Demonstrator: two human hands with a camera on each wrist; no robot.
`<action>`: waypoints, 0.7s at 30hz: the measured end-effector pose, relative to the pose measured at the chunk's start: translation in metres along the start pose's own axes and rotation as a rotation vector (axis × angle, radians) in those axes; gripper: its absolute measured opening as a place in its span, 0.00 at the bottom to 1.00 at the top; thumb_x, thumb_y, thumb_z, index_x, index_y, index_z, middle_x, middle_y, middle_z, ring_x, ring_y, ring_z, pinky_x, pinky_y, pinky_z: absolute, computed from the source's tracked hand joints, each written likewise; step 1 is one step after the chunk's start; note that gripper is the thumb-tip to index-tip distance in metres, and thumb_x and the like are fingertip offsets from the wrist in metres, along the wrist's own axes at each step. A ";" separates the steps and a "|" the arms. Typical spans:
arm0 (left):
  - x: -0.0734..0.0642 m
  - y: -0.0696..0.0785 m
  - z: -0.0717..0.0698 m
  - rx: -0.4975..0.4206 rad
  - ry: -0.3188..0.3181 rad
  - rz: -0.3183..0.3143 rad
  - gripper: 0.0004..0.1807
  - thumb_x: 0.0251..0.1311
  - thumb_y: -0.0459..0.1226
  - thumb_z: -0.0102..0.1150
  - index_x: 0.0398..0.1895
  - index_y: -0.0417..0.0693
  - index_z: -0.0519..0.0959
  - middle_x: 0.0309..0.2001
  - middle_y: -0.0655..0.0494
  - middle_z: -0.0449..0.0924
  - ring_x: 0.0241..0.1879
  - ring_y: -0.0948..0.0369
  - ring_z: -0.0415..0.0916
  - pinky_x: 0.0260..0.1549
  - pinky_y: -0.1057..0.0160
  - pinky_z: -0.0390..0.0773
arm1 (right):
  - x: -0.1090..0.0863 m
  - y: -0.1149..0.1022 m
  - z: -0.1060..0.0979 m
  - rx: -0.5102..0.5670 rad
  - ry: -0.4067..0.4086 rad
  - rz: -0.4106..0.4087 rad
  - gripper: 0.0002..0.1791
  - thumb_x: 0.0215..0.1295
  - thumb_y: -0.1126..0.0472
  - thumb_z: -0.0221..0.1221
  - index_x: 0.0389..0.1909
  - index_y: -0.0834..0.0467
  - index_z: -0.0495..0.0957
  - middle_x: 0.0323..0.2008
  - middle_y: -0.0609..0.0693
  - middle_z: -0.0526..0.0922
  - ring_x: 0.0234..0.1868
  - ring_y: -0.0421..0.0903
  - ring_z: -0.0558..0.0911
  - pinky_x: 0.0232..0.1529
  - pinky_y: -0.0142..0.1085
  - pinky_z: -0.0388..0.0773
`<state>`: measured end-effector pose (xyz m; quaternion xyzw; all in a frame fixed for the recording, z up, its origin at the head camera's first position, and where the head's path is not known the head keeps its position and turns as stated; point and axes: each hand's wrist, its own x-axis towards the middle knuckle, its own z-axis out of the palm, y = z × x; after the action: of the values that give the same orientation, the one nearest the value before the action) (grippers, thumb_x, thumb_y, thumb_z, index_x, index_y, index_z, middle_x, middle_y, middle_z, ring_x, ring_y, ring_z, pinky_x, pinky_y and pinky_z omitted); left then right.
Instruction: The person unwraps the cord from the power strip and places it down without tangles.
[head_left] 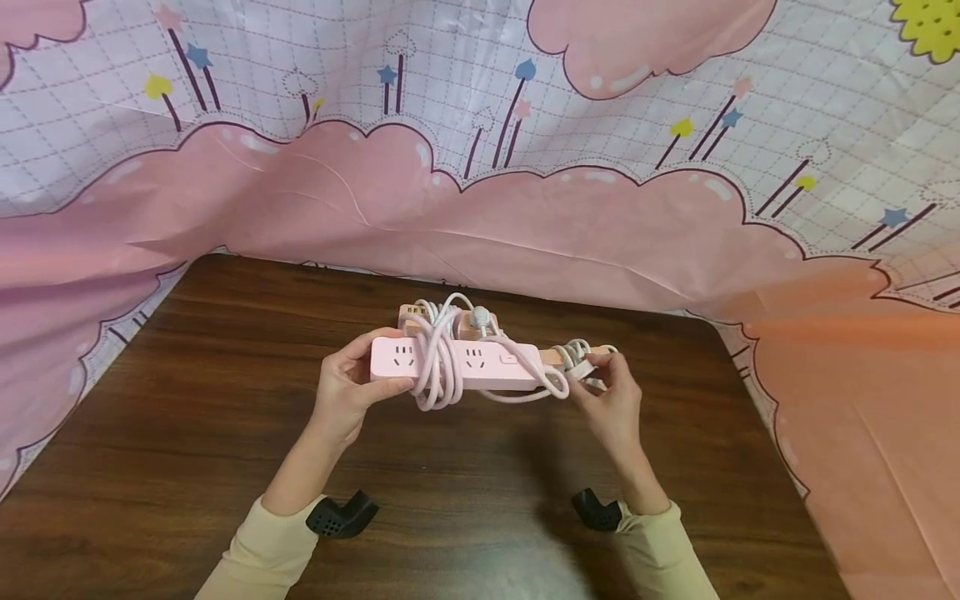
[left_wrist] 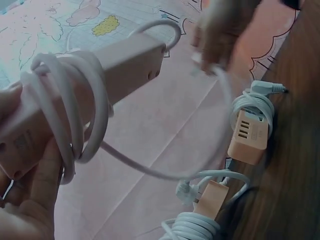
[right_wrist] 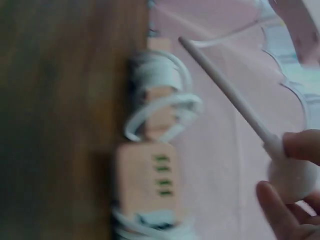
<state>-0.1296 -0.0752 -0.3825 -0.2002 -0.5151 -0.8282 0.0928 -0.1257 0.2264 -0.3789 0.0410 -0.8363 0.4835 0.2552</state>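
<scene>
Closest to the head camera, wears cream sleeves (head_left: 258, 550) with a black wrist piece (head_left: 341, 515) at each cuff. With the left hand (head_left: 347, 387), grips a pink power strip (head_left: 495, 368) by its left end, thumb across the front and fingers curled around the back and top, parted only by the thickness of the strip. Holds it up over the dark wooden table (head_left: 420, 483), roughly level, sockets and switch facing the head camera. Around it, left of the middle, several loops of pale cord (head_left: 442, 367), plus a bend of cord at the right end.

With the right hand (head_left: 613, 400), pinches a white plug (right_wrist: 294, 180) between thumb and fingers, closed on its rounded body, just beyond the strip's right end. From plug to loops, a loose, sagging stretch of cord.

Behind the pink strip, toward the table's far edge, two more power strips in a row. On one peach strip (left_wrist: 248, 145), four slots at one end and a coil of white cord (left_wrist: 250, 104) at the other. On the other peach strip (left_wrist: 211, 200), a thick white bundle (left_wrist: 192, 227) and a round plug (left_wrist: 186, 192). Beyond, hanging cloth (head_left: 480, 229) with pink clouds and stars.
</scene>
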 end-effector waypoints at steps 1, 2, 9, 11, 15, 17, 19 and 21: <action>-0.001 0.000 -0.001 -0.004 -0.017 -0.002 0.26 0.39 0.23 0.71 0.45 0.51 0.82 0.41 0.57 0.80 0.38 0.62 0.74 0.34 0.68 0.78 | 0.006 -0.001 -0.003 0.028 0.048 -0.023 0.19 0.45 0.79 0.66 0.38 0.76 0.69 0.38 0.67 0.79 0.34 0.39 0.78 0.33 0.21 0.76; -0.001 -0.001 -0.001 -0.008 -0.031 -0.003 0.26 0.39 0.25 0.72 0.45 0.51 0.81 0.41 0.57 0.80 0.38 0.62 0.74 0.34 0.68 0.78 | 0.012 -0.004 -0.007 0.051 0.095 -0.048 0.19 0.46 0.79 0.66 0.39 0.77 0.69 0.39 0.65 0.79 0.34 0.36 0.78 0.33 0.20 0.76; -0.003 -0.007 -0.008 -0.017 -0.074 0.009 0.26 0.38 0.26 0.73 0.46 0.48 0.81 0.42 0.56 0.80 0.39 0.61 0.74 0.34 0.67 0.78 | 0.040 -0.015 -0.034 0.441 0.303 -0.222 0.20 0.44 0.85 0.61 0.40 0.73 0.70 0.39 0.54 0.76 0.38 0.43 0.80 0.41 0.28 0.78; -0.002 -0.010 -0.010 -0.014 -0.074 0.013 0.26 0.38 0.26 0.73 0.46 0.46 0.81 0.42 0.56 0.80 0.39 0.61 0.74 0.34 0.67 0.78 | 0.041 -0.022 -0.042 0.558 0.336 -0.271 0.21 0.43 0.87 0.60 0.40 0.71 0.70 0.41 0.58 0.76 0.40 0.48 0.79 0.43 0.31 0.78; -0.001 -0.016 -0.016 0.013 -0.039 0.002 0.25 0.39 0.23 0.71 0.46 0.44 0.80 0.42 0.56 0.80 0.39 0.62 0.75 0.36 0.68 0.78 | 0.032 -0.035 -0.058 0.727 0.360 -0.329 0.22 0.42 0.90 0.58 0.40 0.74 0.68 0.41 0.64 0.75 0.40 0.52 0.78 0.41 0.33 0.78; 0.000 -0.019 -0.019 0.029 -0.006 -0.002 0.26 0.39 0.19 0.69 0.46 0.44 0.80 0.42 0.56 0.80 0.39 0.62 0.75 0.36 0.68 0.78 | 0.024 -0.041 -0.065 0.770 0.346 -0.340 0.21 0.41 0.90 0.56 0.40 0.76 0.68 0.41 0.65 0.76 0.40 0.53 0.77 0.40 0.33 0.78; 0.002 -0.021 -0.021 0.041 0.025 0.004 0.27 0.38 0.16 0.66 0.46 0.43 0.80 0.41 0.56 0.80 0.39 0.61 0.75 0.36 0.68 0.78 | 0.014 -0.044 -0.071 0.805 0.313 -0.349 0.21 0.40 0.92 0.56 0.39 0.78 0.68 0.41 0.66 0.76 0.40 0.53 0.77 0.41 0.34 0.78; 0.004 -0.023 -0.023 0.046 0.046 0.017 0.28 0.37 0.14 0.64 0.46 0.40 0.80 0.41 0.55 0.80 0.39 0.61 0.75 0.36 0.68 0.78 | 0.004 -0.047 -0.076 0.839 0.261 -0.363 0.21 0.39 0.92 0.56 0.39 0.80 0.68 0.41 0.67 0.77 0.40 0.54 0.78 0.41 0.34 0.78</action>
<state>-0.1464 -0.0850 -0.4085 -0.1830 -0.5302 -0.8197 0.1162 -0.0851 0.2656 -0.3089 0.2251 -0.5090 0.7282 0.4000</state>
